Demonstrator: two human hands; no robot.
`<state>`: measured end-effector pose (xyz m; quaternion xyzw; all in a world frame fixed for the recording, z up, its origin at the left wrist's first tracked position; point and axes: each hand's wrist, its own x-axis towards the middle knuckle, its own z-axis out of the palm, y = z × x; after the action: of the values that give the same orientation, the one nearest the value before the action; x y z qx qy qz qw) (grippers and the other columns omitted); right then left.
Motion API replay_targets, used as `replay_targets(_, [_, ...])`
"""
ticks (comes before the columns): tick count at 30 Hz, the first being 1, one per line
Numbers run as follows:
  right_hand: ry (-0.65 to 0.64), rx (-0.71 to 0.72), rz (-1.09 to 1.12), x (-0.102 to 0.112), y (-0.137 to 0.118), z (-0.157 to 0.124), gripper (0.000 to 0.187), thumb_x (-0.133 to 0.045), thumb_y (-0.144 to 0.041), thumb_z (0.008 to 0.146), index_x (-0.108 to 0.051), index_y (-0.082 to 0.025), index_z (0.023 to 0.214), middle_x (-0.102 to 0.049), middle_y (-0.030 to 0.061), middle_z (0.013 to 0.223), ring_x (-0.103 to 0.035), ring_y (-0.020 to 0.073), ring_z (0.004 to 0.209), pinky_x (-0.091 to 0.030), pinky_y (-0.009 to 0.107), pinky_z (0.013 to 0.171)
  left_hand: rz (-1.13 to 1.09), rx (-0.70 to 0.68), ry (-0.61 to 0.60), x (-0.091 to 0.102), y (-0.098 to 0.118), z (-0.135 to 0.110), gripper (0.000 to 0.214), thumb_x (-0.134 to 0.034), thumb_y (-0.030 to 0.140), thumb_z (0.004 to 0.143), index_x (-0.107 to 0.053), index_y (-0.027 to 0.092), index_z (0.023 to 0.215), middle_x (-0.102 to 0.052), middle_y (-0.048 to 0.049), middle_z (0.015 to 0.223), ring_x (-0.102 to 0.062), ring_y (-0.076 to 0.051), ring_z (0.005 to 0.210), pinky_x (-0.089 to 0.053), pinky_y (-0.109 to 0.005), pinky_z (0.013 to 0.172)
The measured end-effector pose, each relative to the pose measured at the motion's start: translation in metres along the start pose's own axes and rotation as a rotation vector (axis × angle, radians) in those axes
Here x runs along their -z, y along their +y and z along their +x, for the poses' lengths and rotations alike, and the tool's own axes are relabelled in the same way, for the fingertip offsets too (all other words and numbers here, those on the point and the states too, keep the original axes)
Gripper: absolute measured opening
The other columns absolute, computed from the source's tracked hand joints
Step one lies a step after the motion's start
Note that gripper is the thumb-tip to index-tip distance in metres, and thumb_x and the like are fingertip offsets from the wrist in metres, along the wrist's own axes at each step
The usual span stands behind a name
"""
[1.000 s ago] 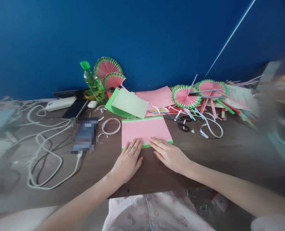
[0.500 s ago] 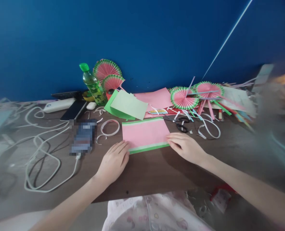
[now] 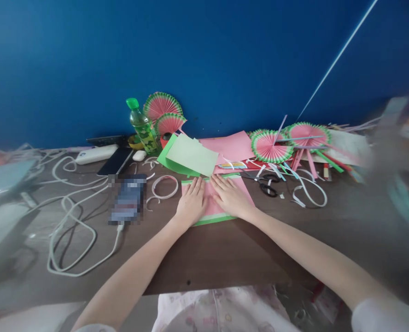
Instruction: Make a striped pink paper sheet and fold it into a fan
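Note:
A pink paper sheet with green and white borders [image 3: 212, 212] lies flat on the dark wooden table [image 3: 225, 249] in front of me. My left hand [image 3: 191, 201] rests flat on its left half, fingers stretched toward the far edge. My right hand [image 3: 229, 195] lies flat on its right half beside the left hand, fingers spread forward. Both palms cover most of the sheet. Neither hand holds anything.
A phone [image 3: 127, 198] on a white cable [image 3: 73, 230] lies left. Behind the sheet are light green paper [image 3: 191, 154], pink paper [image 3: 234, 145], black scissors [image 3: 267, 185], a white tape ring [image 3: 165, 186], a green bottle [image 3: 143, 125] and several watermelon paper fans [image 3: 271, 146]. Paper strips litter the right.
Both hands moved from the sheet's near side edges onto its middle and now press on it, fingers reaching the far edge. The view shifted slightly.

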<state>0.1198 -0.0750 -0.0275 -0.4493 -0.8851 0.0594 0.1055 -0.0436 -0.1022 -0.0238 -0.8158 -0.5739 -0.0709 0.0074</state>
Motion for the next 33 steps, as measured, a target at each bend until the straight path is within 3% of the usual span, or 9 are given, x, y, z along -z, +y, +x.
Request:
replay_targets(8, [0.013,0.01,0.052,0.0,0.002,0.001,0.058,-0.028,-0.039,0.089,-0.026,-0.011,0.14,-0.024,0.0089,0.145,-0.018,0.0208,0.135,-0.019,0.043,0.11,-0.03,-0.012,0.019,0.004,-0.001,0.0,0.051,-0.031,0.027,0.087,-0.037,0.004,0.133,-0.033,-0.0145,0.142,-0.026,-0.024,0.133,-0.027,-0.04,0.108])
replay_targets(14, [0.042,0.015,0.08,-0.003,0.003,0.001,0.057,-0.028,-0.041,0.09,-0.028,-0.014,0.14,-0.027,0.0089,0.144,-0.02,0.0206,0.135,-0.02,0.044,0.109,-0.087,-0.011,0.164,0.004,-0.006,-0.001,0.045,-0.03,0.016,0.085,-0.045,0.008,0.127,-0.047,-0.0126,0.133,-0.035,-0.021,0.129,-0.028,-0.039,0.108])
replay_targets(23, [0.037,0.008,0.046,-0.005,0.003,0.001,0.058,-0.028,-0.04,0.089,-0.029,-0.009,0.138,-0.025,0.0087,0.145,-0.02,0.0205,0.135,-0.02,0.042,0.11,-0.088,-0.063,0.033,-0.006,-0.007,0.005,0.048,-0.026,0.02,0.089,-0.035,0.001,0.133,-0.033,-0.0157,0.141,-0.026,-0.023,0.133,-0.025,-0.04,0.109])
replay_targets(33, [0.035,-0.007,0.048,-0.005,0.0,0.001,0.059,-0.028,-0.041,0.09,-0.029,-0.007,0.138,-0.024,0.0094,0.145,-0.019,0.0206,0.135,-0.02,0.041,0.11,-0.058,-0.075,0.046,-0.007,-0.008,0.005,0.047,-0.027,0.019,0.089,-0.037,0.001,0.131,-0.035,-0.0157,0.14,-0.028,-0.023,0.132,-0.028,-0.039,0.108])
